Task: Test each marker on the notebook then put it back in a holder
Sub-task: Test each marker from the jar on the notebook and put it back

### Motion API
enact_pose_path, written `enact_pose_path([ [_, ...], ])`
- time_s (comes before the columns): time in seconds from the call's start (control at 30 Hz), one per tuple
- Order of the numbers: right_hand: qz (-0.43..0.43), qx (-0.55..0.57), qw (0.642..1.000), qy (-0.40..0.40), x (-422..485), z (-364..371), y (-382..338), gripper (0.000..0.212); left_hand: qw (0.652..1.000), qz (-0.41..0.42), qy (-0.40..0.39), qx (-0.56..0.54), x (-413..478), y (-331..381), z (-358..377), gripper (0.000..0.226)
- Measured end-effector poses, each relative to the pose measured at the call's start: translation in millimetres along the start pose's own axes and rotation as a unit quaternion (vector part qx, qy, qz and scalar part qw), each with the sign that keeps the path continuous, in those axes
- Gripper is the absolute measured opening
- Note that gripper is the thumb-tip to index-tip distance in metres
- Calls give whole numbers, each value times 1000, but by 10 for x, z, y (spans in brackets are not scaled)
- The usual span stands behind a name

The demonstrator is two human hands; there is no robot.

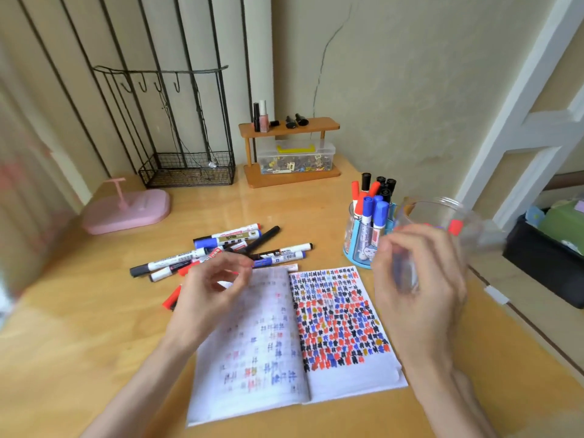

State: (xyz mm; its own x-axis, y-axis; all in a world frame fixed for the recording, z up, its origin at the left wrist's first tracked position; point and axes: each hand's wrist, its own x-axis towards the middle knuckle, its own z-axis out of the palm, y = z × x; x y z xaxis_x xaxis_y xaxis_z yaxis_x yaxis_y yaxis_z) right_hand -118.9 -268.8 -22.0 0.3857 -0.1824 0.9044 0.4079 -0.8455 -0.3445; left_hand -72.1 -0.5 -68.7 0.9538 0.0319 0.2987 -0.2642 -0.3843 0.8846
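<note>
The notebook point(347, 384) lies open near the front edge of the tabletop point(94, 311), a little right of the middle. Its right page is packed with small red, blue and black test marks, and its left page shows fainter ones. The left hand point(211, 289) hovers over the notebook's far left corner with fingers loosely curled, thumb and forefinger tips close together and nothing plainly held between them. Just beyond those fingertips the loose markers point(227, 245) lie in a crossed heap towards the middle of the tabletop, with red, blue and black caps. One red marker point(171, 300) lies apart beside the notebook's left edge. The right hand point(420, 279) is raised over the notebook's far right corner. It is smeared by motion, its fingers curl around a bluish streak, and whether it pinches anything cannot be told. Behind it, near the right edge, stands the blue holder point(357, 248) with upright markers point(368, 213) in it. Just beside that is a blurred clear jar point(442, 213). Along the far edge are a wooden shelf point(290, 126) over a plastic box point(295, 159), a wire basket point(189, 172), and, towards the left edge, a pink stand point(126, 210).
</note>
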Motion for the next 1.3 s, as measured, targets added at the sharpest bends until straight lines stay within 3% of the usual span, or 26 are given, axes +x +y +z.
enact_pose_path([
  [0.1, 17, 119, 986, -114, -171, 242, -260, 11, 987, -12, 71, 142, 50, -214, -239, 13],
  [0.2, 57, 161, 960, -223, -316, 489, -409, 5, 934, -10, 112, 339, 64, -324, -436, 12],
  [0.3, 89, 184, 936, -287, -447, 672, -449, 11, 904, -26, 110, 412, 53, -388, -482, 20],
  [0.47, 117, 168, 922, -328, -579, 797, -452, 11, 873, -43, 90, 478, 35, -424, -442, 28],
  [0.53, 124, 164, 919, -337, -598, 810, -458, 10, 884, -28, 100, 455, 39, -423, -449, 28],
  [0.6, 158, 180, 906, -348, -606, 821, -458, 5, 923, 6, 99, 371, 26, -358, -418, 24],
  [0.67, 213, 207, 881, -368, -596, 830, -450, 12, 964, 42, 61, 254, -25, -227, -315, 23],
  [0.73, 271, 248, 848, -381, -569, 813, -452, 22, 984, 72, 6, 165, -123, -82, -157, 24],
  [0.83, 353, 321, 795, -375, -514, 701, -469, 22, 987, 95, -59, 114, -268, 51, 70, 25],
  [0.9, 397, 339, 778, -348, -497, 598, -461, 28, 988, 91, -86, 89, -316, 64, 163, 23],
  [1.07, 465, 339, 771, -273, -474, 397, -361, 41, 986, 78, -130, 76, -358, -7, 244, 28],
  [1.3, 407, 342, 797, -286, -555, 251, -346, 47, 970, 124, -196, 80, -424, 110, 289, 26],
])
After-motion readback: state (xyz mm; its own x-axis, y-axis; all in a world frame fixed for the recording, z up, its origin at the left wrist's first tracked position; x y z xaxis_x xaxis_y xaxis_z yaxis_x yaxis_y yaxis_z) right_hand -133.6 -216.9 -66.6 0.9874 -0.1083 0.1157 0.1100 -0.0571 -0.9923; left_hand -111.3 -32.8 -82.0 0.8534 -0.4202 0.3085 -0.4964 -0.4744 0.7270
